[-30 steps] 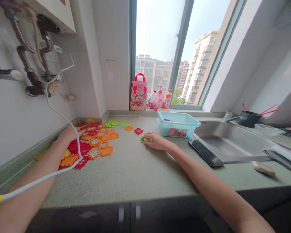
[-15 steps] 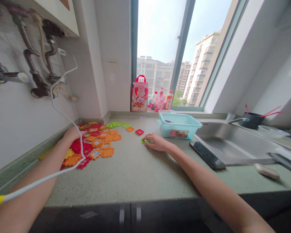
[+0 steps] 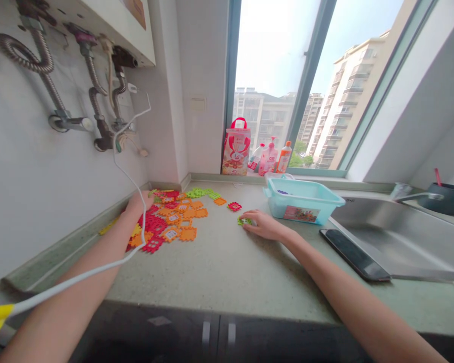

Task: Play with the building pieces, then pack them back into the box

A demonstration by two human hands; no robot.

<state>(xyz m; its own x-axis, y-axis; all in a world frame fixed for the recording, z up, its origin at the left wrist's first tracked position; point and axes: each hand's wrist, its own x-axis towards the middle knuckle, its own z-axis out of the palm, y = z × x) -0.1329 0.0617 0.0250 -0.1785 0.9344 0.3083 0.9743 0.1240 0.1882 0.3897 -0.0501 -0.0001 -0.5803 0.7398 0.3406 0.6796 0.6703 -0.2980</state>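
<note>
A heap of flat red, orange, yellow and green plastic puzzle tiles [image 3: 172, 219] lies on the grey-green counter [image 3: 219, 262] by the left wall. My left hand [image 3: 136, 203] rests palm down on the heap's far left side, fingers stretched over the tiles. My right hand [image 3: 263, 224] lies on the counter with its fingertips pressed on a green tile [image 3: 242, 221]. A lone red tile [image 3: 234, 205] lies just beyond it. A light-blue plastic bin [image 3: 302, 200] stands right of my right hand.
A black phone [image 3: 353, 253] lies at the edge of the steel sink [image 3: 397, 232]. A white cable [image 3: 134, 171] hangs from the wall pipes across my left arm. A red bag [image 3: 236, 151] and bottles [image 3: 272, 159] stand on the window sill. A dark pot [image 3: 448, 196] is far right.
The view has swung to the left, so everything sits further right in the picture. Both hands stay on the same tiles.
</note>
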